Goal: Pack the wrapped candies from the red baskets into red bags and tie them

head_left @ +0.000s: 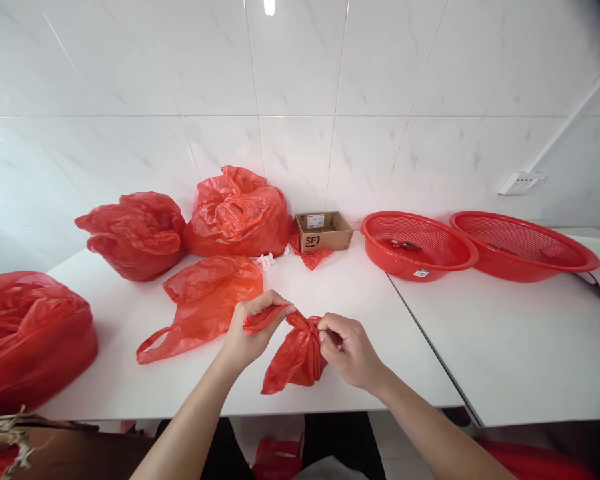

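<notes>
A small red plastic bag (300, 357) rests near the front edge of the white table, its neck gathered and twisted. My left hand (253, 330) is closed around one end of the bag's top, stretched out to the left. On the other side, my right hand (353, 350) pinches the bag at the gathered neck. What the bag holds is hidden. Behind my left hand lies a flat red plastic bag (213, 303) with its loop handle toward the front left.
Full red bags (240, 213) stand along the back and left. A small cardboard box (325, 233) sits by the wall. Two red plastic baskets (420, 250) occupy the right, with small items in the nearer one. A seam (430, 340) divides the white tables (530, 340).
</notes>
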`<move>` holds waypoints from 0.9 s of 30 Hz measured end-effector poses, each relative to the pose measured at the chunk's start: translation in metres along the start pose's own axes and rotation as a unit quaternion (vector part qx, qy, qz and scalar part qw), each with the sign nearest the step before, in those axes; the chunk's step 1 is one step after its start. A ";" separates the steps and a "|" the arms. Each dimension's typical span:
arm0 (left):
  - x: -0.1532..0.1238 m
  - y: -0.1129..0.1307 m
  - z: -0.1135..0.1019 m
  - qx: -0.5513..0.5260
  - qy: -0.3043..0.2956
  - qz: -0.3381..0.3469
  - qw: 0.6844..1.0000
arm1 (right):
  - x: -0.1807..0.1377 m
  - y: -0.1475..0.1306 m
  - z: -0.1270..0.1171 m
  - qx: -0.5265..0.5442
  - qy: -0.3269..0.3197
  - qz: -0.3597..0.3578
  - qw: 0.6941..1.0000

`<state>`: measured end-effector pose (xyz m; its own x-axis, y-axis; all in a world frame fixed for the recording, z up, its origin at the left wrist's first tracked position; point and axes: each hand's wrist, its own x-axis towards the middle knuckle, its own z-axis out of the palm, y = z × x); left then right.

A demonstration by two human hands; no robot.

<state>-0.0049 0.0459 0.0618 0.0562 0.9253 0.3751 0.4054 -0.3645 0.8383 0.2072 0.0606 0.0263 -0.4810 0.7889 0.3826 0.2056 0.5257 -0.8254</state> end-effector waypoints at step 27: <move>-0.095 0.119 -0.212 0.113 0.460 -0.019 0.880 | 0.002 -0.004 0.091 0.115 -0.046 0.061 0.990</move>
<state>-0.1553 -0.1080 0.2093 -0.6819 0.4219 0.5976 0.5686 -0.2082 0.7958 0.1278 0.0309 -0.0075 -0.5417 0.8047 0.2429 0.0721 0.3324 -0.9404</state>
